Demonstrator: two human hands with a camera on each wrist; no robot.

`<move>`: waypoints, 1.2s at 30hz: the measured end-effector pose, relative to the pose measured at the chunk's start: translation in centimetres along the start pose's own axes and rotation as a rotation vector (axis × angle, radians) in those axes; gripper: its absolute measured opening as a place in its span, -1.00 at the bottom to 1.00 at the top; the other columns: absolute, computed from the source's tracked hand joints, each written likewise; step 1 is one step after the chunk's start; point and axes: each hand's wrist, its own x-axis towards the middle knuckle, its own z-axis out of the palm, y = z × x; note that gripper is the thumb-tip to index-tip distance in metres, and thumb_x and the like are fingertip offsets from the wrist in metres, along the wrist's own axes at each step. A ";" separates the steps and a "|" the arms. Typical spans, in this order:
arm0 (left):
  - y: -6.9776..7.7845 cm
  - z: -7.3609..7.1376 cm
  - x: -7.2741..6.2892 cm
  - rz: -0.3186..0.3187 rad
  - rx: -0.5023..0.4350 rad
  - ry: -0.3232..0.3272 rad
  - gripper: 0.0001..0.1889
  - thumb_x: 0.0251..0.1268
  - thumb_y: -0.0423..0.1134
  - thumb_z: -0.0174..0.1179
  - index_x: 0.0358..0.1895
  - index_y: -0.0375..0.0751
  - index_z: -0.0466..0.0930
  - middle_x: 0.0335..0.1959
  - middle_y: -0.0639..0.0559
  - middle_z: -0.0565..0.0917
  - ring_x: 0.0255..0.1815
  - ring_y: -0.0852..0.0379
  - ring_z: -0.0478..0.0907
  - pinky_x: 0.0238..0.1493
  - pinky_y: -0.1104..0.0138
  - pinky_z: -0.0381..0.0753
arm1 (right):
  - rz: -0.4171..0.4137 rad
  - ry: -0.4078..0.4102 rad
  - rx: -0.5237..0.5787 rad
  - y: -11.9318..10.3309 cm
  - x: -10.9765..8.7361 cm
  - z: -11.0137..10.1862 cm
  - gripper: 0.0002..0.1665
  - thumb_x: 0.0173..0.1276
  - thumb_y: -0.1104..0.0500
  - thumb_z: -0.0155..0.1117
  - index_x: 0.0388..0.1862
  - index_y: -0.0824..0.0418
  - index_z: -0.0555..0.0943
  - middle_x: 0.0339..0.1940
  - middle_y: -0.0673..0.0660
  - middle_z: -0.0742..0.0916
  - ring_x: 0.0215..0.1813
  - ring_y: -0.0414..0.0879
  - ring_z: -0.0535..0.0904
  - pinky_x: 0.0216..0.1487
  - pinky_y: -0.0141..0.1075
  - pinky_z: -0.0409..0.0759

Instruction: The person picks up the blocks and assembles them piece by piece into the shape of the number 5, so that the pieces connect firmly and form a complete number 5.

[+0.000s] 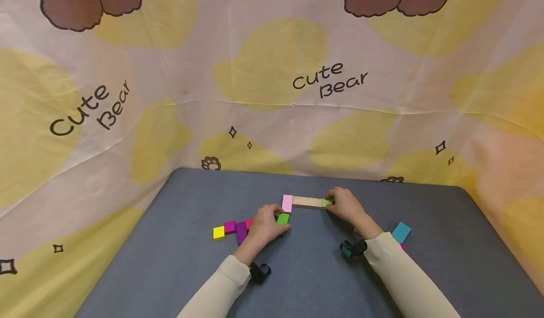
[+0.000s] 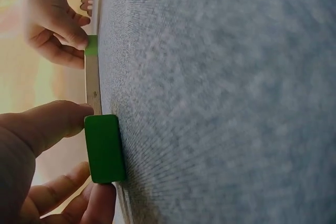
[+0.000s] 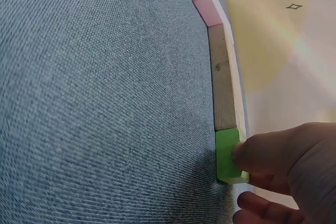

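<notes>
My left hand (image 1: 263,226) pinches a green block (image 2: 105,149) between thumb and fingers, at the near end of a pink block (image 1: 287,203). Extending right from the pink block lies a long plain wooden block (image 1: 308,202). Against its right end sits a light green block (image 3: 228,154), which my right hand (image 1: 347,208) grips with the thumb on its near face; the fingers behind are partly hidden. In the right wrist view, the pink, wooden and light green blocks form one row on the table.
Left of my left hand, a yellow block (image 1: 218,233), a magenta block (image 1: 229,227), a purple block (image 1: 241,233) and a partly hidden red-pink block (image 1: 249,223) lie together. A blue block (image 1: 401,233) lies beyond my right sleeve. A printed cloth (image 1: 272,133) hangs behind the grey table (image 1: 178,261).
</notes>
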 end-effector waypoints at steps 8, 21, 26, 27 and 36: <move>0.4 0.2 -0.2 -0.024 -0.011 -0.015 -0.58 -0.15 -0.09 0.51 -0.19 -0.17 0.62 -0.31 -0.02 0.61 -0.35 0.14 0.44 -0.32 0.30 0.46 | -0.014 0.035 0.022 0.3 -0.2 0.3 -0.77 0.14 0.35 0.33 -0.18 0.35 0.69 -0.17 0.28 0.69 -0.25 0.03 0.60 -0.28 -0.15 0.58; 0.5 0.4 -0.2 -0.024 -0.047 0.000 -0.56 -0.16 -0.07 0.52 -0.20 -0.18 0.62 -0.28 -0.06 0.63 -0.32 0.11 0.48 -0.29 0.25 0.48 | -0.020 0.067 0.022 0.1 -0.6 0.4 -0.78 0.11 0.35 0.33 -0.21 0.34 0.69 -0.26 0.25 0.65 -0.29 0.01 0.57 -0.29 -0.15 0.57; 0.5 0.6 -0.1 -0.034 -0.057 0.008 -0.57 -0.16 -0.07 0.52 -0.21 -0.19 0.62 -0.29 -0.06 0.62 -0.33 0.11 0.47 -0.30 0.25 0.48 | -0.009 0.055 0.028 0.1 -0.9 0.1 -0.77 0.21 0.24 0.33 -0.16 0.29 0.69 -0.21 0.25 0.65 -0.25 0.03 0.61 -0.25 -0.12 0.59; 0.4 0.6 -0.1 -0.032 -0.056 0.010 -0.57 -0.17 -0.07 0.53 -0.22 -0.19 0.62 -0.30 -0.06 0.62 -0.33 0.11 0.47 -0.31 0.26 0.48 | -0.009 0.055 0.034 0.1 -1.0 0.0 -0.76 0.23 0.23 0.31 -0.14 0.29 0.68 -0.18 0.26 0.65 -0.23 0.04 0.62 -0.24 -0.12 0.59; 0.1 0.2 -0.1 0.000 -0.047 0.021 -0.66 -0.06 -0.13 0.44 -0.22 -0.21 0.63 -0.32 -0.04 0.62 -0.31 0.11 0.49 -0.25 0.24 0.53 | -0.019 0.081 0.061 0.0 -3.1 -2.3 -0.69 0.33 0.19 0.24 0.00 0.29 0.63 -0.08 0.28 0.64 -0.10 0.15 0.60 -0.16 -0.08 0.57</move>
